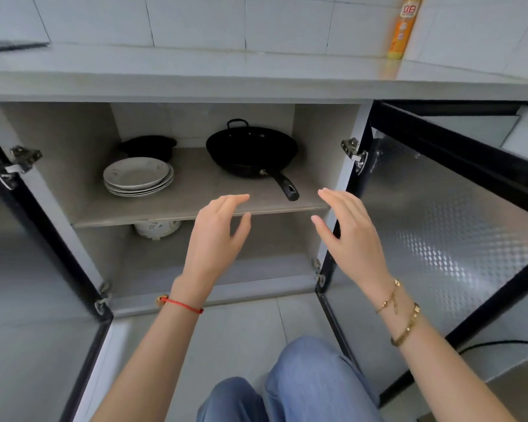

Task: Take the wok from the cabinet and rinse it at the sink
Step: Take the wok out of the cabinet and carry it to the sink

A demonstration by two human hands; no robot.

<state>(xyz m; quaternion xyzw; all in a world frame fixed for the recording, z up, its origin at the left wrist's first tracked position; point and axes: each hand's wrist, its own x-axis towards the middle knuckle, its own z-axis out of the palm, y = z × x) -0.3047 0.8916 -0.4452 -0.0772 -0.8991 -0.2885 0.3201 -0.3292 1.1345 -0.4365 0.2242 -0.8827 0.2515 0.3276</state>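
Observation:
A black wok (pixel 252 150) sits on the upper shelf (pixel 195 205) of the open cabinet, at the right. Its long handle (pixel 284 185) points toward me and a small loop handle is at the back. My left hand (pixel 218 236) hovers in front of the shelf edge, fingers apart, holding nothing. My right hand (pixel 349 236) is raised just right of the wok's handle, also with fingers spread and nothing in it. Neither hand touches the wok. No sink is in view.
A stack of white plates (pixel 138 176) and a dark pot (pixel 148 146) share the shelf at left. A white pot (pixel 157 229) stands below. Both cabinet doors (pixel 439 226) are swung wide. An orange bottle (pixel 402 28) stands on the countertop (pixel 256 77). My knees are below.

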